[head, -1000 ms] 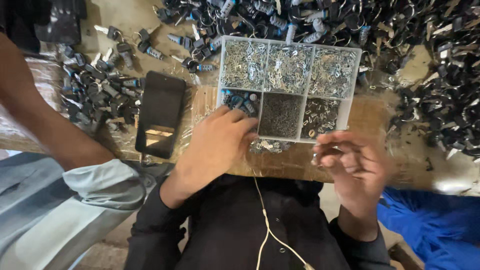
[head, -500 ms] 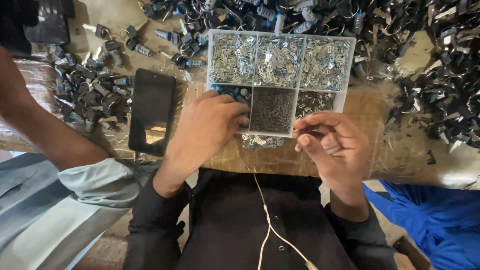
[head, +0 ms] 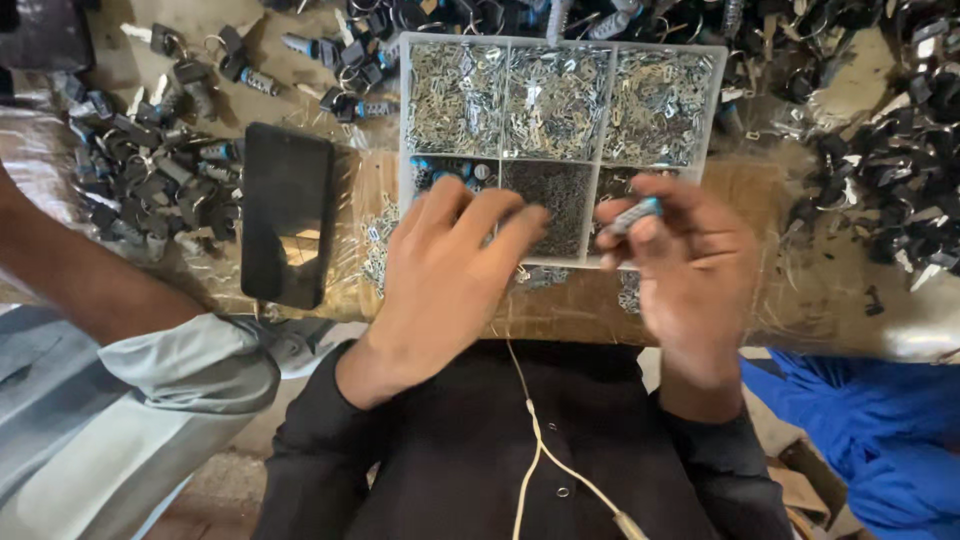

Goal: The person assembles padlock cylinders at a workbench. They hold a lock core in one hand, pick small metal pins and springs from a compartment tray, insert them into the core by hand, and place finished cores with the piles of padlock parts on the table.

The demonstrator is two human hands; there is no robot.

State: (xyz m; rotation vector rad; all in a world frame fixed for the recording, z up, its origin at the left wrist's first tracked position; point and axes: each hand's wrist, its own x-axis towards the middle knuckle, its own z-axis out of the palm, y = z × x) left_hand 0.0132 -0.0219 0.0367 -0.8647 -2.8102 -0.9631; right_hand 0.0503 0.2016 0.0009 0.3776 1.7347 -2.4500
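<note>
The right hand (head: 690,270) pinches a small silver-and-blue cylinder (head: 632,215) between thumb and fingertips, just over the near right corner of a clear compartment tray (head: 404,120). The cylinder's long axis runs roughly left-right, tilted up a bit, blue end pointing right. The left hand (head: 445,275) lies fingers loosely spread over the tray's near-left compartment, holding nothing visible. The tray sits on a plastic-wrapped worktable (head: 830,290) littered with dark lock parts (head: 150,170), a black phone (head: 287,215) lying left of it. Another person's grey sleeve (head: 150,390) shows at far left.
</note>
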